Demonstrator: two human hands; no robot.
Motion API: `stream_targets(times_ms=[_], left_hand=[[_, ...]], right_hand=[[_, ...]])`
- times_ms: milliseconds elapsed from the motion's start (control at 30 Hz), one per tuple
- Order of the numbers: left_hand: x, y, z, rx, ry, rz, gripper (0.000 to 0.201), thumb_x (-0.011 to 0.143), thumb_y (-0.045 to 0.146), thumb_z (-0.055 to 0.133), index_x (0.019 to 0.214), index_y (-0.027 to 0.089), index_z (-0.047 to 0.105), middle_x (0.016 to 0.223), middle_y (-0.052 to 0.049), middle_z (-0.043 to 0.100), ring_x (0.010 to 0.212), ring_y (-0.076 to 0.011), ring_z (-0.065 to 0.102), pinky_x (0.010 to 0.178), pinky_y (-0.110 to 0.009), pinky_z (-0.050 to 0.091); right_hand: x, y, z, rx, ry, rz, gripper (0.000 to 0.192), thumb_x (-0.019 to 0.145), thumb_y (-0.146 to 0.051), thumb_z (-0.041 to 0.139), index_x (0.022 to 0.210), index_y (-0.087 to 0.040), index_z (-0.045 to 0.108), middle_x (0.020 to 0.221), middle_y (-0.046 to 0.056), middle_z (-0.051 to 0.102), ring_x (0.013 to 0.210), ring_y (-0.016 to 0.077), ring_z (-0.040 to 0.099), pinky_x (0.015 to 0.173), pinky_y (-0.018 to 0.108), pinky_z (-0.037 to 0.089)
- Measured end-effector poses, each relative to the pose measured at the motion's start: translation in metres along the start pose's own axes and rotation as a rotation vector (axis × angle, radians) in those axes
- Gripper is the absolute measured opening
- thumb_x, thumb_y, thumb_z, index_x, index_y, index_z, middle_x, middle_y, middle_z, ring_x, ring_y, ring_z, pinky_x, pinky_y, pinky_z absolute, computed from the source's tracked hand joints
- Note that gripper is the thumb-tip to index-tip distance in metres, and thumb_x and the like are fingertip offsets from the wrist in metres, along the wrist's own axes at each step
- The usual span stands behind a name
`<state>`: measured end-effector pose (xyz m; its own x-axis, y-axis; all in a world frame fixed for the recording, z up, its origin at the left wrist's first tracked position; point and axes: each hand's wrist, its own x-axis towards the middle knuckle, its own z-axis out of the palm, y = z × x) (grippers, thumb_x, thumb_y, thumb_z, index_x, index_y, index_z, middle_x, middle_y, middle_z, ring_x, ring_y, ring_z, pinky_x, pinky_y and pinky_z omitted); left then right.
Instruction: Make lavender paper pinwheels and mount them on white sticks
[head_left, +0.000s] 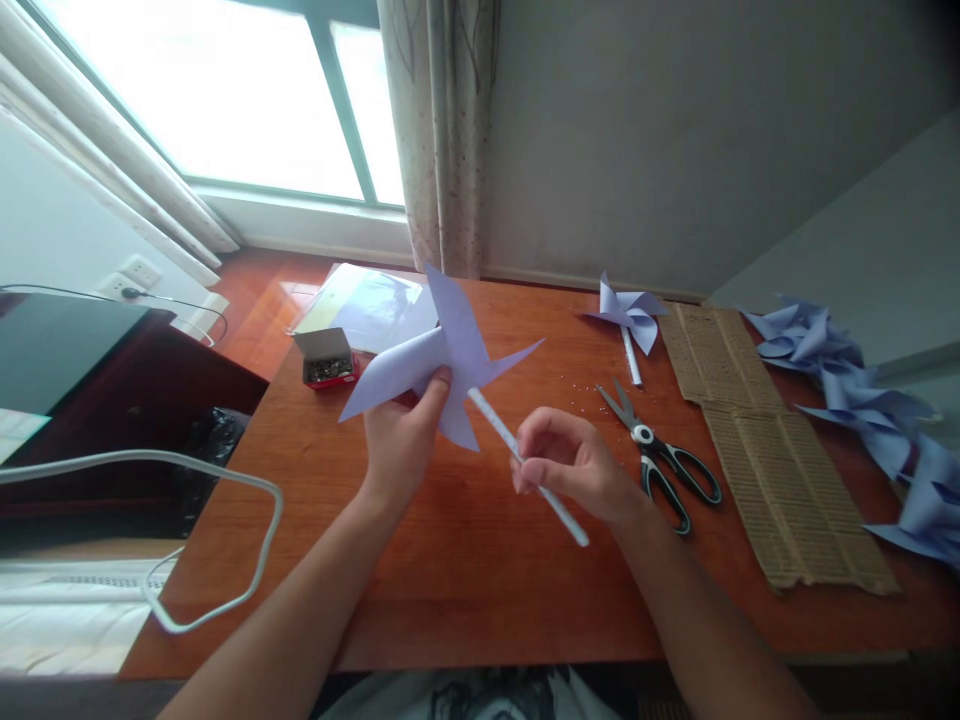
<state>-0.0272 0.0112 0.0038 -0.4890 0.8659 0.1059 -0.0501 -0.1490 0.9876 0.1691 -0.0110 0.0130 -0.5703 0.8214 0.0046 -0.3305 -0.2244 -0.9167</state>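
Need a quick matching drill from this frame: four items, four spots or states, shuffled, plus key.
Items:
1. paper pinwheel
2. white stick
3. scissors
4. pin box

Places or states:
A. lying on the table, right of both hands
B. open, on the table left of the pinwheel
C. held up in the left hand
D. pinched in the right hand

Pairs: 1-C, 2-D, 3-A, 4-B

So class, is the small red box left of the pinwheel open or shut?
Open: the small red box has its lid flipped up at the back, and dark small pieces show inside.
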Motion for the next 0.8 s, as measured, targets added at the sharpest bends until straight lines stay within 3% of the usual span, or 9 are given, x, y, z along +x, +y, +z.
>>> stream_targets(times_ms=[167,333,400,800], left_hand=[[-0.0005,0.0008,-0.0006,-0.001,-0.026,-0.016,0.024,0.076,0.032,0.081,0.092,0.015,0.076,0.087,-0.002,0.073,0.080,-0.0167,0.062,0.075,-0.025,0.050],[-0.0043,0.0020,0.0007,0.017,-0.048,-0.050,0.027,0.076,0.034,0.081,0.093,0.014,0.075,0.089,-0.003,0.074,0.081,-0.0181,0.064,0.072,-0.026,0.049],[-0.0056,0.0024,0.0016,0.010,-0.055,-0.057,0.026,0.075,0.033,0.081,0.092,0.015,0.074,0.086,-0.003,0.074,0.079,-0.0175,0.063,0.072,-0.026,0.049],[-0.0086,0.0014,0.0025,-0.013,-0.083,-0.075,0.023,0.075,0.031,0.081,0.089,0.015,0.073,0.083,-0.001,0.072,0.077,-0.0165,0.062,0.073,-0.026,0.049]], right_hand=[[0.0011,0.0031,0.0006,-0.028,0.039,-0.013,0.020,0.089,-0.023,0.075,0.095,-0.022,0.056,0.070,-0.003,0.070,0.060,0.0099,0.061,0.058,0.021,0.046],[0.0023,0.0060,-0.0022,-0.050,0.005,-0.003,0.037,0.096,-0.027,0.066,0.131,-0.024,0.054,0.079,0.000,0.072,0.066,0.0126,0.061,0.057,0.023,0.043],[0.0028,0.0071,-0.0025,-0.032,-0.020,0.013,0.040,0.098,-0.029,0.062,0.137,-0.023,0.053,0.081,0.002,0.072,0.068,0.0131,0.060,0.056,0.024,0.043],[0.0055,0.0097,0.0022,0.006,-0.015,0.028,0.035,0.096,-0.030,0.063,0.130,-0.023,0.061,0.093,0.004,0.071,0.067,0.0119,0.061,0.053,0.023,0.040]])
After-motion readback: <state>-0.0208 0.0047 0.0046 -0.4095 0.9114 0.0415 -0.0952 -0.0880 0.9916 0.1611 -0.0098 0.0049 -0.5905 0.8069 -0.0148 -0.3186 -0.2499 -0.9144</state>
